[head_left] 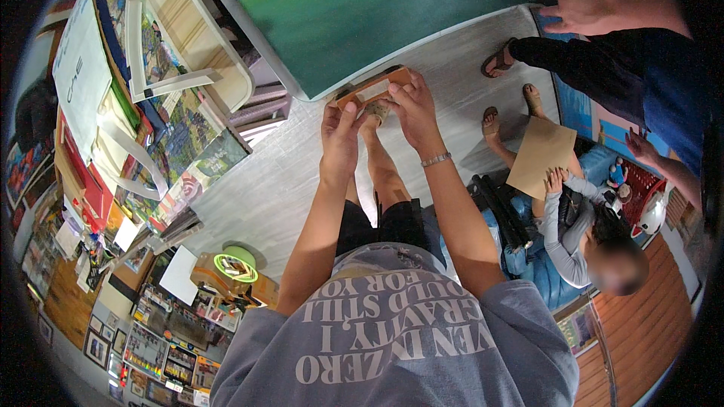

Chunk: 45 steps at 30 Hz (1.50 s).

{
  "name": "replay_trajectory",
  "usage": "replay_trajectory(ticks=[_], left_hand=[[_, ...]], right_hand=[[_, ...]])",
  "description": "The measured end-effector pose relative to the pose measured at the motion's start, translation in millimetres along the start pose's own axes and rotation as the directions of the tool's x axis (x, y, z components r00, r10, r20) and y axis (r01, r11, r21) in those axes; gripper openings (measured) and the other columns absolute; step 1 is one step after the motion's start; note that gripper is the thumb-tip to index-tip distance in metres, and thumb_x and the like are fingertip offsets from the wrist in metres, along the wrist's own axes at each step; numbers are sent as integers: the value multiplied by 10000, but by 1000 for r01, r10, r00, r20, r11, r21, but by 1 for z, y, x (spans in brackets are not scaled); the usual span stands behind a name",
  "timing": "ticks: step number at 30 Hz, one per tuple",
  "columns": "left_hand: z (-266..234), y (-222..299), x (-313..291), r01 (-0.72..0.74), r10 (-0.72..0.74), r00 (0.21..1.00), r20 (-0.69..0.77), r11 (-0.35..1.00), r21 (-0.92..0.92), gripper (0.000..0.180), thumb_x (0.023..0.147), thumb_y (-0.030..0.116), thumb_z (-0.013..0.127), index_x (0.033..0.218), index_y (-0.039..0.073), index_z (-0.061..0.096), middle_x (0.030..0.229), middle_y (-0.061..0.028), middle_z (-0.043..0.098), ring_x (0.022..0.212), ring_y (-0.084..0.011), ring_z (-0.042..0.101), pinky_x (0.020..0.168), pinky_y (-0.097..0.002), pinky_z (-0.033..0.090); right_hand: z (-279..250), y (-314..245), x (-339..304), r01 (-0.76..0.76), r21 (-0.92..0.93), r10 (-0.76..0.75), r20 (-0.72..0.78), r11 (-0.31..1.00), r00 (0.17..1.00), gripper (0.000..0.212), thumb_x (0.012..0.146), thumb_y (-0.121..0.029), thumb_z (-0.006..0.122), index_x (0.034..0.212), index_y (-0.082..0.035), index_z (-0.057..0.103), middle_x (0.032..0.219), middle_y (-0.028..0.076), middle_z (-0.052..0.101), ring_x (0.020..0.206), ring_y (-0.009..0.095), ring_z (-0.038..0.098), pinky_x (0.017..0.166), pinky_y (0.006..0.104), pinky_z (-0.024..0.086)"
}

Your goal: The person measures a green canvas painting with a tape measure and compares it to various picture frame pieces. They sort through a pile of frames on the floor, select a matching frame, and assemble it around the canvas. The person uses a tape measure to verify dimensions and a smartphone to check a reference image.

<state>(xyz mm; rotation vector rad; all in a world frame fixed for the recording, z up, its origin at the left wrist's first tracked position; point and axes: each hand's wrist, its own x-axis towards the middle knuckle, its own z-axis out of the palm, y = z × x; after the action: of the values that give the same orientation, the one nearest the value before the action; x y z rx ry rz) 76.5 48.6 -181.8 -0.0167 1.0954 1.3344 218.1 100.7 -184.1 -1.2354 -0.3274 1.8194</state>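
Both my hands grip a small, flat, orange-brown rectangular thing (pixel 349 96) with a paler middle, held out in front of me. I cannot make out its exact kind. My left hand (pixel 339 136) is closed on its left end, the thumb on the near face. On the right end, my right hand (pixel 412 111) is closed with its thumb bent over the near face. A metal band circles my right wrist. Just beyond the thing lies the near edge of a large green canvas (pixel 362 22), its surface shading to yellow at the top.
Canvases and pale frames (pixel 136 53) lean in a stack at left. A standing person's hand (pixel 588 6) reaches in at the upper right. On a blue sofa (pixel 539 256) sits another person with a brown sheet (pixel 541 154). A green-rimmed round thing (pixel 235 264) stands at lower left.
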Motion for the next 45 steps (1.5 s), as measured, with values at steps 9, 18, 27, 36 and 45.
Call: replay_trajectory(ticks=[9,18,27,36,45], left_hand=[[-23,9,-24,56,-54,998,23,996,-64,300,906,98,653,1172,68,517,1127,-44,605,1055,-172,584,951,-361,474],[-105,21,-74,163,-138,980,-143,970,179,281,896,86,654,1139,56,518,1050,-46,594,1029,-180,578,938,-376,476],[-126,23,-96,118,-99,979,-181,988,95,298,884,85,658,1141,89,506,1029,-38,604,989,-183,606,872,-351,497],[-85,73,-149,-25,9,993,-117,990,-140,336,906,178,636,1179,75,471,1003,-106,582,879,-265,667,784,-385,555],[-59,86,-168,-14,-40,982,-186,961,-277,355,901,409,610,1078,121,501,822,-47,575,590,-160,561,495,-317,462]], right_hand=[[-29,-9,-3,353,-616,-483,-50,704,874,288,940,-279,640,1103,-45,603,973,43,651,815,99,590,726,244,483],[9,-56,7,111,-542,-139,-11,833,990,306,946,-235,599,1165,-23,582,815,82,671,707,136,622,660,286,506],[10,-84,-22,320,-928,199,356,192,913,498,931,-368,591,1266,-2,548,972,232,678,840,340,680,751,395,517],[56,-113,-71,396,-917,258,395,51,882,525,929,-360,606,1297,8,533,1053,207,673,906,291,682,795,374,513],[178,-138,-152,561,-811,384,578,167,720,513,947,-340,594,1339,-23,501,1099,171,664,922,242,669,826,344,519]])
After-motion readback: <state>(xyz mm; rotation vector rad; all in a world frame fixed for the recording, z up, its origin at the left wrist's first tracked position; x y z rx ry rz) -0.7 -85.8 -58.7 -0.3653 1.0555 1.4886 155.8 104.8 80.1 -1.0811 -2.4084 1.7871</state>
